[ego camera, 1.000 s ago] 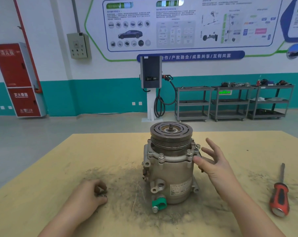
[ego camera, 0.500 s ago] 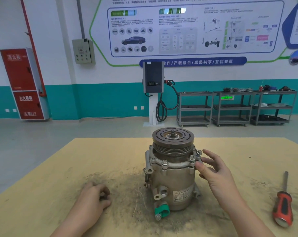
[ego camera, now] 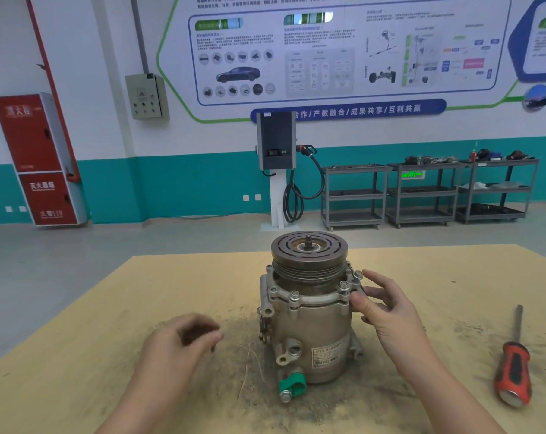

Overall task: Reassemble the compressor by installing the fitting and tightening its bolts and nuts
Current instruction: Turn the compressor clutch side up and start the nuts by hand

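Note:
A metal compressor (ego camera: 309,327) stands upright mid-table on a patch of dirt, its grooved pulley (ego camera: 309,249) on top and a green cap (ego camera: 292,385) at its base. Several bolts sit in its upper flange. My right hand (ego camera: 387,311) is at the compressor's right side, thumb against the flange edge and fingers spread beside a small bolted bracket (ego camera: 354,277). My left hand (ego camera: 171,349) hovers left of the compressor, blurred, its fingers curled around a small dark bolt (ego camera: 213,347) that sticks out below the fingertips.
A red-handled screwdriver (ego camera: 512,371) lies on the yellow wooden table (ego camera: 77,339) at the right. Beyond the table's far edge are grey tool carts (ego camera: 422,192), a charging post (ego camera: 276,170) and a red cabinet (ego camera: 36,158).
My left hand has lifted off the table and moved right toward the compressor with the small part. My right hand has settled closer against the flange.

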Demonstrator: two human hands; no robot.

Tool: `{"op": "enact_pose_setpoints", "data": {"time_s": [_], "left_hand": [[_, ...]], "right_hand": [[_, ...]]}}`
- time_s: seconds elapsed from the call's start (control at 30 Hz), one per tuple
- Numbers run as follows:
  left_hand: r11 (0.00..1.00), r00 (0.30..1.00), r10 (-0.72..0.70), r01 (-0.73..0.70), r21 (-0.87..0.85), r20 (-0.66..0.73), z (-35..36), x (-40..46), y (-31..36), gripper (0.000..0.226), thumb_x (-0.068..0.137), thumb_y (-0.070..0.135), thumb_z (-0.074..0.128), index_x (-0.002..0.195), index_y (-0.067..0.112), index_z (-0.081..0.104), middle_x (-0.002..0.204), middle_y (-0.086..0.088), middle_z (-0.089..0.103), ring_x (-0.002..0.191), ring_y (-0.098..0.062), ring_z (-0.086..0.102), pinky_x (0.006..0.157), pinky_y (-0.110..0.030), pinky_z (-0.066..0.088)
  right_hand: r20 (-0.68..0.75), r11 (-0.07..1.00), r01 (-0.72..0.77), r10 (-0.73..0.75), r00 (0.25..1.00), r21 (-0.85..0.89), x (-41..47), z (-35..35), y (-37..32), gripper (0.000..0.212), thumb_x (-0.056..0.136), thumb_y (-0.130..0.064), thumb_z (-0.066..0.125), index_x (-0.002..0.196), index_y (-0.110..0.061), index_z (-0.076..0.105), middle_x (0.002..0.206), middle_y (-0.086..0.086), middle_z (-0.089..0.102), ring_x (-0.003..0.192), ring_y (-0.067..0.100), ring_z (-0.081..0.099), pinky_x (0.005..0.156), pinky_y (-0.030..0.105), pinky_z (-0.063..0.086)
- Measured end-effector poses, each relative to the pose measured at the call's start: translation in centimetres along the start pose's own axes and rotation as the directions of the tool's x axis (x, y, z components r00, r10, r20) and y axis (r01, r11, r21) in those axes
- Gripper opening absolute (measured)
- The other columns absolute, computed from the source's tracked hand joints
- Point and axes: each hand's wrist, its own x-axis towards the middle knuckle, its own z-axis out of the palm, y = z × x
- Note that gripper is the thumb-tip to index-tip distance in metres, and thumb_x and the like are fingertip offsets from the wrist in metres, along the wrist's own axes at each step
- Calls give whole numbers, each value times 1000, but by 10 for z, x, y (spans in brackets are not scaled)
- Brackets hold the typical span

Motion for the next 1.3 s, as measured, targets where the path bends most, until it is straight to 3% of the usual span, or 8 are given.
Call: {"op": "enact_pose_setpoints", "data": {"time_s": [0.1, 0.2, 0.33, 0.9, 1.03, 1.13, 1.2, 1.3], "left_hand": [[933, 994, 72, -94, -346, -77, 13, 6, 43, 23, 81, 9, 75, 75, 32, 75, 71, 1, 74, 68, -6, 70, 56, -7, 47], [884, 981, 155, -190, -427, -117, 27, 15, 70, 23, 81, 8, 75, 76, 30, 75, 74, 2, 75, 72, -9, 72, 64, -11, 51], [912, 968, 208, -244, -330, -140, 40, 22, 76, 27, 81, 11, 76, 76, 38, 73, 74, 13, 74, 74, -1, 71, 65, -6, 47], [869, 859, 494, -484, 100, -138, 42, 21, 66, 19, 80, 7, 77, 77, 26, 75, 88, 27, 68, 86, 6, 63, 75, -3, 42], [888, 889, 450, -434, 153, -84, 34, 18, 63, 14, 89, 34, 63, 87, 45, 72, 95, 44, 61, 110, 19, 47, 88, 3, 31], [950, 947, 310, -311, 7, -87, 26, 14, 46, 26, 94, 24, 59, 104, 48, 62, 104, 33, 64, 102, 12, 56, 78, 0, 40], [977, 988, 147, -139, 162, -44, 14, 16, 23, 29, 96, 13, 56, 105, 40, 54, 107, 21, 61, 99, 1, 59, 74, -12, 46], [846, 989, -113, 47, 531, 91, -6, 16, -15, 29, 92, 10, 59, 112, 31, 60, 118, 3, 58, 114, -17, 56, 91, -27, 44]], "right_hand": [[3, 1000, 3, -3, 1000, -2, 1, 0, 1, 70, 48, -65, 77, 113, -42, 61, 108, -1, 68, 90, 19, 68, 79, 39, 48], [9, 1000, 6, -6, 1000, 12, 2, 0, 2, 69, 50, -61, 77, 113, -39, 63, 107, 2, 69, 89, 20, 70, 78, 36, 47], [19, 999, 15, -16, 1000, 31, 1, 1, 1, 65, 49, -57, 77, 110, -36, 64, 102, 1, 70, 79, 10, 70, 71, 28, 45], [39, 998, 44, -46, 998, 53, -1, 3, -7, 59, 52, -51, 75, 107, -34, 64, 100, 5, 70, 82, 24, 68, 59, 13, 46], [46, 997, 54, -56, 997, 47, -2, 2, -9, 56, 54, -49, 75, 107, -35, 64, 103, 5, 70, 84, 22, 67, 61, 14, 46], [44, 997, 80, -80, 996, 13, -8, 4, -14, 58, 56, -55, 71, 111, -38, 59, 109, -2, 66, 97, 15, 65, 79, 27, 51], [52, 993, 111, -110, 993, -33, -16, 9, -20, 59, 61, -65, 66, 115, -44, 52, 119, -12, 58, 110, 3, 57, 92, 30, 49], [67, 974, 161, -152, 986, -159, -31, 23, -30, 83, 53, -91, 56, 123, -51, 39, 130, -23, 43, 120, -3, 45, 93, 16, 39]]}}
